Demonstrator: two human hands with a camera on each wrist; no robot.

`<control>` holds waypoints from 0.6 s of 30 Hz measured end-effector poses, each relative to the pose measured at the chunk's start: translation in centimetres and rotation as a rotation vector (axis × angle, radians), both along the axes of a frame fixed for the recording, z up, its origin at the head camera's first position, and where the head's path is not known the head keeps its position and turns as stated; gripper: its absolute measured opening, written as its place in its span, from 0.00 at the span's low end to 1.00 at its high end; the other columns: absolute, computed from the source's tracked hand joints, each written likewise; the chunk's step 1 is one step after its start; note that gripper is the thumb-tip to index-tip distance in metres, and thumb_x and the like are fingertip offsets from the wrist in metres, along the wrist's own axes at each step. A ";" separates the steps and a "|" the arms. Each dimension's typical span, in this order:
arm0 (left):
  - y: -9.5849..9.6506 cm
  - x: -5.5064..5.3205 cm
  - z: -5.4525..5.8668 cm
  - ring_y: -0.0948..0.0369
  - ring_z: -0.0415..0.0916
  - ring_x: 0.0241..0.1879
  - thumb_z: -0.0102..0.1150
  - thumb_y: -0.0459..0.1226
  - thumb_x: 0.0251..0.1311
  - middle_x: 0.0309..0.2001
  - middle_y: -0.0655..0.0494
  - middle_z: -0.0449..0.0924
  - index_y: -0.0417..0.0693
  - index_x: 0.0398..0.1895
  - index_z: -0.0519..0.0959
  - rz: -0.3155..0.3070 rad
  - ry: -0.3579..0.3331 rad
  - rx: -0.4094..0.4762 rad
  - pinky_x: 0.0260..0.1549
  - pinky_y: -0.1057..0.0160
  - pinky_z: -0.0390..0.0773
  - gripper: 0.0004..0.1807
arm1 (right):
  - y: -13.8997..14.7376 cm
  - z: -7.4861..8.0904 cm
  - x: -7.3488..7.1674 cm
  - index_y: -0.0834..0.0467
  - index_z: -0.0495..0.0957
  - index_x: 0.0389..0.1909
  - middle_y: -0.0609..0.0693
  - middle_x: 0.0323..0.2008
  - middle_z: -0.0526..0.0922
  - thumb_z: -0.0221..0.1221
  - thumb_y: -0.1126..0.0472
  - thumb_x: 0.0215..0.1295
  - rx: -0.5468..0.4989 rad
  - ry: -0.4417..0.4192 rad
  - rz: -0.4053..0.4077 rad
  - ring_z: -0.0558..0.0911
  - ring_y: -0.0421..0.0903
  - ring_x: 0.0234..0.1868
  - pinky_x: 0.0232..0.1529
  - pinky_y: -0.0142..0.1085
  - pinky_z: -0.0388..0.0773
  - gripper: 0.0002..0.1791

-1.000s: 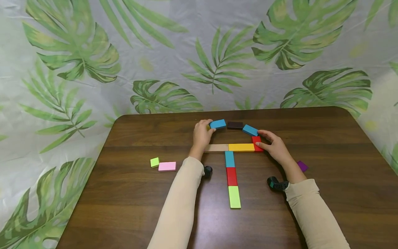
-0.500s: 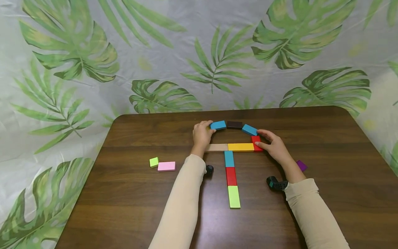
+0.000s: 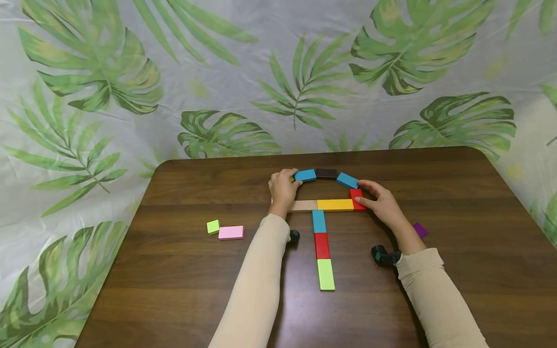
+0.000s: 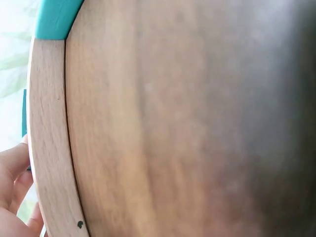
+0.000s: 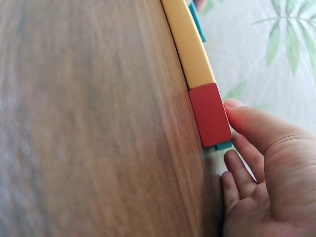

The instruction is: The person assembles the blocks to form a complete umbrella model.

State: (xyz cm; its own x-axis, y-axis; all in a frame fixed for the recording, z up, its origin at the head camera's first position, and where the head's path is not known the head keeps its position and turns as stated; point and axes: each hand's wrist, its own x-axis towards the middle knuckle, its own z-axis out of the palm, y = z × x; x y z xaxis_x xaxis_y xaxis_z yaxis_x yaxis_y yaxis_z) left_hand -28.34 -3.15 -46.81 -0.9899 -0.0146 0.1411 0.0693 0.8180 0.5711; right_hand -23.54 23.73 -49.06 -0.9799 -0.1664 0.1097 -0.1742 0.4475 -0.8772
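Observation:
In the head view my left hand (image 3: 283, 189) is at the left end of an arc of blocks. Its thumb and index finger hold a mostly hidden yellow block (image 3: 292, 179), right beside a blue block (image 3: 305, 175). My right hand (image 3: 383, 205) pinches a red block (image 3: 356, 199) at the arc's right end. The thumb lies on the red block and the index fingertip reaches a second blue block (image 3: 347, 181). A dark block (image 3: 326, 173) lies between the blue ones. Below runs a row of a beige block (image 4: 49, 123) and a yellow-orange block (image 5: 192, 47).
A column of a teal block (image 3: 319, 221), a red block (image 3: 322, 246) and a lime block (image 3: 326, 274) extends toward me. Off left lie a pink block (image 3: 231, 233) and a lime cube (image 3: 213, 226). A purple block (image 3: 419, 230) is right of my right wrist.
The left hand and its blue block have shifted very slightly, with the blue block now nearer the dark one. The right hand keeps its place; the whole view drifts a little.

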 end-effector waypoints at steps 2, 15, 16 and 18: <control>0.1 0.1 0.0 0.52 0.64 0.53 0.61 0.43 0.53 0.53 0.59 0.73 0.57 0.53 0.76 0.009 -0.002 -0.009 0.53 0.52 0.58 0.21 | 0.0 0.0 0.0 0.64 0.65 0.59 0.64 0.58 0.66 0.60 0.59 0.58 0.002 -0.003 -0.002 0.61 0.60 0.60 0.58 0.55 0.54 0.29; 0.5 0.1 0.0 0.53 0.63 0.53 0.61 0.44 0.53 0.53 0.56 0.70 0.55 0.53 0.76 0.047 -0.029 -0.068 0.52 0.53 0.58 0.22 | -0.2 0.3 0.1 0.64 0.65 0.59 0.64 0.58 0.66 0.60 0.59 0.57 0.002 -0.018 -0.012 0.61 0.60 0.60 0.58 0.55 0.53 0.29; 0.5 0.1 0.0 0.53 0.63 0.52 0.61 0.44 0.53 0.53 0.56 0.70 0.55 0.53 0.76 0.050 -0.030 -0.071 0.52 0.53 0.58 0.22 | -0.2 0.4 0.1 0.64 0.65 0.59 0.64 0.58 0.66 0.60 0.59 0.57 0.000 -0.017 -0.012 0.62 0.60 0.60 0.58 0.54 0.53 0.29; 0.5 0.1 0.0 0.54 0.63 0.52 0.61 0.44 0.53 0.52 0.56 0.70 0.55 0.53 0.76 0.054 -0.035 -0.081 0.53 0.54 0.58 0.22 | -0.2 0.4 0.1 0.64 0.65 0.59 0.64 0.58 0.66 0.60 0.59 0.57 -0.003 -0.015 -0.011 0.62 0.60 0.60 0.58 0.54 0.53 0.29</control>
